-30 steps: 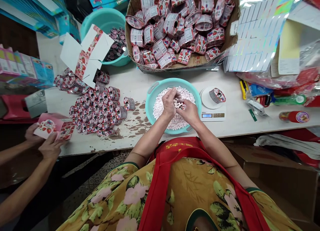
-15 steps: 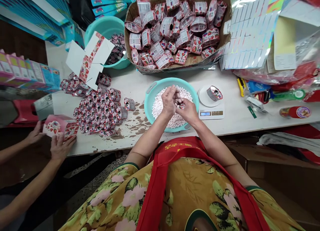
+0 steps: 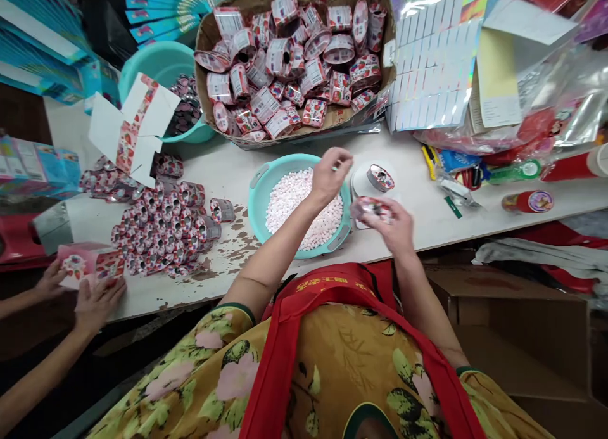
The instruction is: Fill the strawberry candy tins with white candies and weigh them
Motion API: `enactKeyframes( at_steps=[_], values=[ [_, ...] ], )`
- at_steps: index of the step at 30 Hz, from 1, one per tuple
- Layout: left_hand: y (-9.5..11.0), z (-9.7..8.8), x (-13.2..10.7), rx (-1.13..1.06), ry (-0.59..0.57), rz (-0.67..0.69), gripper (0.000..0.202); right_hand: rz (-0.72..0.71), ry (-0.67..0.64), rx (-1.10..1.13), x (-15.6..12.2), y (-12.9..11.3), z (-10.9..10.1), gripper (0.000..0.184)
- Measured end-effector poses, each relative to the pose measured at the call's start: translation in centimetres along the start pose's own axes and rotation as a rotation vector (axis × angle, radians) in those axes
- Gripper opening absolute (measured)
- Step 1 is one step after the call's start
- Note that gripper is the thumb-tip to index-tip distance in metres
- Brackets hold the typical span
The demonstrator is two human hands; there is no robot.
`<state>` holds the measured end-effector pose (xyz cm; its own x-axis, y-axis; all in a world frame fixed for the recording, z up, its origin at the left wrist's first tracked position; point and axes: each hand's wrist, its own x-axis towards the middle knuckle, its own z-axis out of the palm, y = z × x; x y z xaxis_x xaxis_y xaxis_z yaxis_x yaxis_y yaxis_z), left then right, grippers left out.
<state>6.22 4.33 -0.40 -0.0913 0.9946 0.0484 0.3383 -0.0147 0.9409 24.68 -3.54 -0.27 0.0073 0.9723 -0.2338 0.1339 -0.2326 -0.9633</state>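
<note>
My right hand (image 3: 398, 227) grips a small strawberry-printed candy tin (image 3: 373, 209), blurred by motion, in front of the kitchen scale (image 3: 361, 184). Another printed tin (image 3: 380, 177) rests tilted on the scale's round plate. My left hand (image 3: 331, 176) hovers over the right side of the turquoise basin (image 3: 259, 220), near the scale. Its fingers are curled together, and I cannot make out whether anything is between them. Small pale pink candies (image 3: 301, 204) cover the basin's bottom. The scale's display is hidden behind my right hand.
A cardboard box (image 3: 294, 132) heaped with printed tins stands behind the basin. Many tins (image 3: 161, 227) are stacked at left, below a second turquoise basin (image 3: 142, 62) of small discs. A co-worker's hands (image 3: 97, 299) hold a pink box (image 3: 83, 267). Label sheets (image 3: 432, 59) lie at right.
My hands were together over the candies around a tin. They have parted: the right moved right with the tin, the left rose towards the scale. The whole view shifted.
</note>
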Motion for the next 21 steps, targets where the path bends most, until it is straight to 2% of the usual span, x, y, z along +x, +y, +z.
enactKeyframes(
  at_steps=[2,4,5,7,10,14,17,21],
  values=[
    [-1.4,3.2,1.8,0.368,-0.272,0.101,0.020,0.002,0.319,-0.054,0.4,0.7,-4.1,0.051],
    [-2.5,6.0,2.9,0.644,-0.463,0.165,0.024,-0.001,0.498,-0.111,1.6,1.6,-6.8,0.054],
    [-2.9,7.1,3.2,0.734,-0.509,0.191,0.027,-0.003,0.515,-0.136,2.4,2.3,-7.5,0.054],
    [-3.3,8.2,3.5,0.840,-0.564,0.246,0.030,-0.013,0.468,-0.177,4.3,3.7,-7.5,0.053],
    [-3.4,8.5,3.4,0.905,-0.662,0.295,0.036,-0.018,0.435,-0.196,7.3,5.5,-5.4,0.050],
    [-3.3,8.3,3.4,0.912,-0.671,0.254,0.037,0.059,0.409,-0.154,9.0,6.8,-3.4,0.051],
    [-3.3,8.7,3.3,0.877,-0.649,0.248,0.039,0.083,0.390,-0.186,8.4,7.1,-4.2,0.053],
    [-3.2,9.9,3.1,0.842,-0.589,0.245,0.049,0.107,0.432,-0.223,7.0,7.1,-6.1,0.054]
  ],
)
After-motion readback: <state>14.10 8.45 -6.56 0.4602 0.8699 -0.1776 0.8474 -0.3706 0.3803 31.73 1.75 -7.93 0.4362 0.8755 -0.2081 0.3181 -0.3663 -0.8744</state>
